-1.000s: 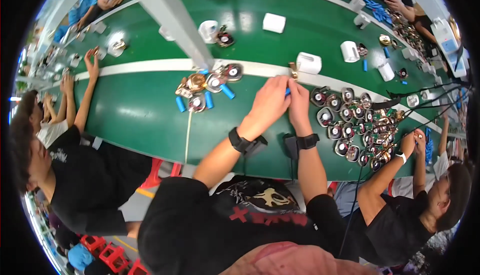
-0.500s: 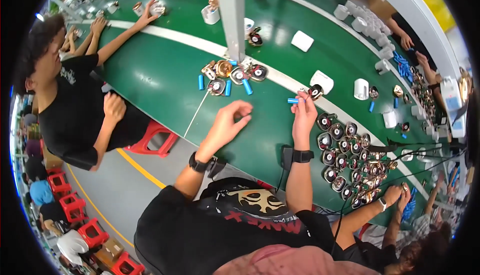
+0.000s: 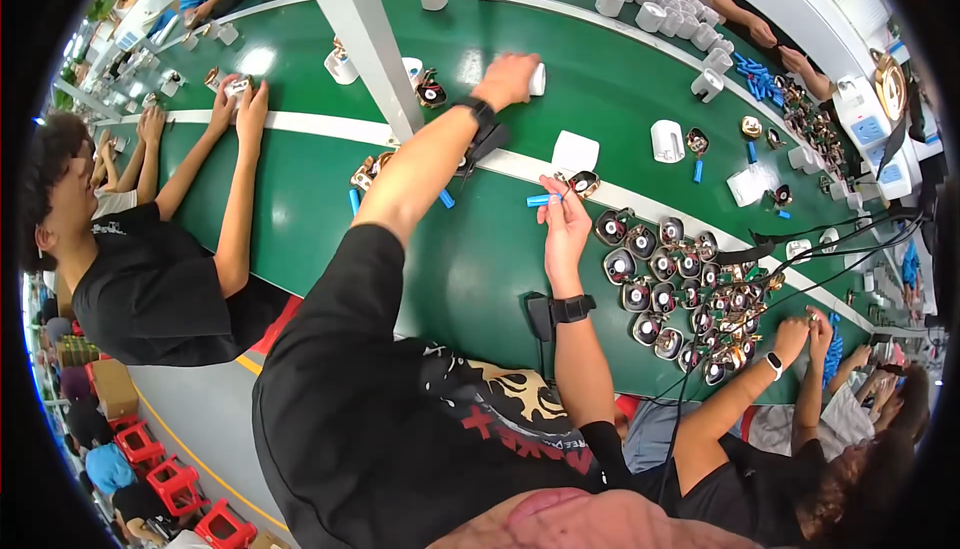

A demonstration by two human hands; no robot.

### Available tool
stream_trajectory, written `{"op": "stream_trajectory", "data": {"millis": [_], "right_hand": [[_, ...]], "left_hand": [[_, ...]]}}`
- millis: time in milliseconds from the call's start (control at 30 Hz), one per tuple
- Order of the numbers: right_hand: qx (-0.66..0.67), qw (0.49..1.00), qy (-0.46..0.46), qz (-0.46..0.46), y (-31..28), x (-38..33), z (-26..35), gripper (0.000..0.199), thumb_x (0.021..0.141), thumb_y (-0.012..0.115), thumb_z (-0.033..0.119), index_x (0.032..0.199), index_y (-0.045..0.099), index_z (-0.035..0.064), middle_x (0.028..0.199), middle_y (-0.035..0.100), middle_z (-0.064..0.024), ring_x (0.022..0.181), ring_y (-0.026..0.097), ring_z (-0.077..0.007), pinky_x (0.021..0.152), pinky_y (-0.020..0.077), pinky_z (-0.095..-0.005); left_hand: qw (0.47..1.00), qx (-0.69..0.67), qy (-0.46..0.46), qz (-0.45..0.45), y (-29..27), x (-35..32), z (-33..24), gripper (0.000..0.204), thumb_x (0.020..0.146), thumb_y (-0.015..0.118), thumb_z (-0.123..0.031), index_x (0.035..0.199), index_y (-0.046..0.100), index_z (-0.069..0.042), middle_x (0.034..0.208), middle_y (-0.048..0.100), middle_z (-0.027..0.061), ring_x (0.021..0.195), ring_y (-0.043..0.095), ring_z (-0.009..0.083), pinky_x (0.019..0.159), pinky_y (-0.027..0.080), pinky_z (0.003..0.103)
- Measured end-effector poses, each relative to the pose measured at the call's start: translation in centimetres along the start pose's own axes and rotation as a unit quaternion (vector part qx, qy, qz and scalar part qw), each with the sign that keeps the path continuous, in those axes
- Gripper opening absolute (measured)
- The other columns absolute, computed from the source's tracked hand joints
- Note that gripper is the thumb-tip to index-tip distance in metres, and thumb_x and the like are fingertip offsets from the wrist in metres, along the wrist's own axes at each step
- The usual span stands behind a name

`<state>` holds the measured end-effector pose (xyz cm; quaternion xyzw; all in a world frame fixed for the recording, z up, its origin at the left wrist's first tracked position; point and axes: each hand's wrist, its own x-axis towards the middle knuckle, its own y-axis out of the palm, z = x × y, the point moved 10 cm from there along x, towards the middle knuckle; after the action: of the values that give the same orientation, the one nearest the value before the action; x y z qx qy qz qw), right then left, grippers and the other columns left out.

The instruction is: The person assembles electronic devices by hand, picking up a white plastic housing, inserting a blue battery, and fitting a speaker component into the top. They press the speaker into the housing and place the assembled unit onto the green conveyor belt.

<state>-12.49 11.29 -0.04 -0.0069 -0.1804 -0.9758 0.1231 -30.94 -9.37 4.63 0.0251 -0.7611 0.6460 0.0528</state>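
Note:
My left arm reaches far across the green table, and my left hand (image 3: 505,81) is closed around a white plastic housing (image 3: 538,80), most of which the hand hides. Nearer to me, my right hand (image 3: 566,221) pinches a blue cylindrical battery (image 3: 543,201) between thumb and fingers. Just beyond its fingertips is a round black speaker module (image 3: 584,184), seemingly joined to the battery by thin wires. Behind that module a white housing (image 3: 576,151) lies on the pale strip along the table.
Many speaker modules (image 3: 662,267) cluster right of my right forearm. Black cables (image 3: 850,247) hang over them. A white post (image 3: 362,39) rises left of my left arm. Co-workers' hands (image 3: 240,99) work at the left. White housings (image 3: 668,141) and loose batteries (image 3: 755,77) lie farther right.
My left hand has gone from the near table out to the far side and closed on a white housing. My right hand still holds the battery. The whole view has shifted.

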Motion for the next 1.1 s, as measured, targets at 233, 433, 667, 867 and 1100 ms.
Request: {"op": "stream_trajectory", "data": {"millis": [233, 433, 667, 867, 1100], "right_hand": [[-0.077, 0.991, -0.072, -0.087, -2.0, -0.2, 3.0, 0.032, 0.098, 0.054, 0.006, 0.127, 0.058, -0.0056, 0.102, 0.065, -0.0054, 0.075, 0.055, -0.0083, 0.068, 0.0468, -0.0228], [-0.081, 0.979, -0.109, -0.149, -2.7, -0.3, 4.6, 0.030, 0.095, 0.058, 0.002, 0.124, 0.061, -0.0058, 0.101, 0.066, -0.0066, 0.078, 0.059, -0.0095, 0.074, 0.0486, -0.0233], [-0.085, 0.974, -0.131, -0.163, -3.1, -1.0, 5.6, 0.028, 0.094, 0.059, 0.002, 0.121, 0.063, -0.0073, 0.104, 0.068, -0.0101, 0.080, 0.062, -0.0110, 0.075, 0.0506, -0.0242], [-0.086, 0.962, -0.162, -0.200, -3.1, -1.3, 6.3, 0.028, 0.094, 0.058, 0.001, 0.121, 0.062, -0.0091, 0.108, 0.069, -0.0142, 0.080, 0.062, -0.0120, 0.076, 0.0516, -0.0256], [-0.082, 0.964, -0.163, -0.191, -3.2, -1.1, 6.7, 0.029, 0.094, 0.059, 0.001, 0.121, 0.062, -0.0092, 0.109, 0.069, -0.0144, 0.081, 0.063, -0.0119, 0.076, 0.0515, -0.0249]], "left_hand": [[0.892, -0.442, -0.032, -0.082, -4.6, -17.9, -7.0, 0.064, 0.064, 0.084, -0.010, 0.119, 0.052, -0.002, 0.115, 0.066, 0.0146, 0.113, 0.062, 0.0306, 0.095, 0.049, 0.039], [0.838, -0.545, -0.023, -0.001, 0.1, -20.5, -8.9, 0.073, 0.065, 0.083, -0.010, 0.126, 0.045, -0.001, 0.121, 0.061, 0.0188, 0.113, 0.062, 0.0310, 0.095, 0.049, 0.038], [0.785, -0.615, -0.067, 0.008, 1.9, -20.7, -8.3, 0.061, 0.073, 0.079, -0.004, 0.125, 0.048, -0.003, 0.119, 0.059, 0.0110, 0.113, 0.059, 0.0208, 0.098, 0.048, 0.034], [0.553, -0.828, -0.073, 0.052, 2.6, -20.8, -8.3, 0.052, 0.077, 0.074, 0.003, 0.123, 0.051, -0.004, 0.120, 0.060, 0.0086, 0.113, 0.058, 0.0171, 0.097, 0.049, 0.032], [0.652, -0.758, 0.004, -0.023, 1.4, -20.6, -8.3, 0.059, 0.071, 0.076, 0.008, 0.123, 0.051, -0.005, 0.121, 0.056, 0.0074, 0.115, 0.057, 0.0184, 0.098, 0.049, 0.032]]}}
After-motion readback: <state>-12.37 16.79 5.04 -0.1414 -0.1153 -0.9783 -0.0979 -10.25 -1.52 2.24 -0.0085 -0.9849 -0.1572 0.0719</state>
